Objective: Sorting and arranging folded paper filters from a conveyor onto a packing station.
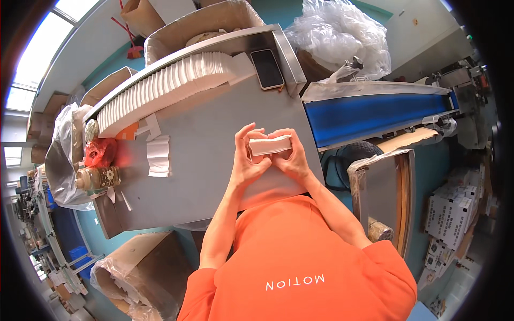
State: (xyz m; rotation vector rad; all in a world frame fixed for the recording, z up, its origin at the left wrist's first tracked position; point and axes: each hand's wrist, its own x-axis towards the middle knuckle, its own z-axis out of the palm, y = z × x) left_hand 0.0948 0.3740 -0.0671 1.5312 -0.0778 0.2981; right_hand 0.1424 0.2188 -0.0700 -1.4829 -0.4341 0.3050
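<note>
Between my two hands is a small stack of white folded paper (270, 145), held over the near right part of the grey metal table (209, 128). My left hand (249, 158) grips its left end with curled fingers, and my right hand (290, 155) closes round the right end. A long curved row of white folded paper (166, 88) stands on edge along the table's far rim. One loose folded white sheet (158, 156) lies left of my hands, with white scraps (150, 127) just beyond it.
A phone (267, 69) lies in the far right corner. At the table's left end are a patterned bottle (98, 178) and a red plastic bag (100, 152). A blue conveyor belt (375, 115) runs off to the right. Cardboard boxes (144, 273) stand on the floor around the table.
</note>
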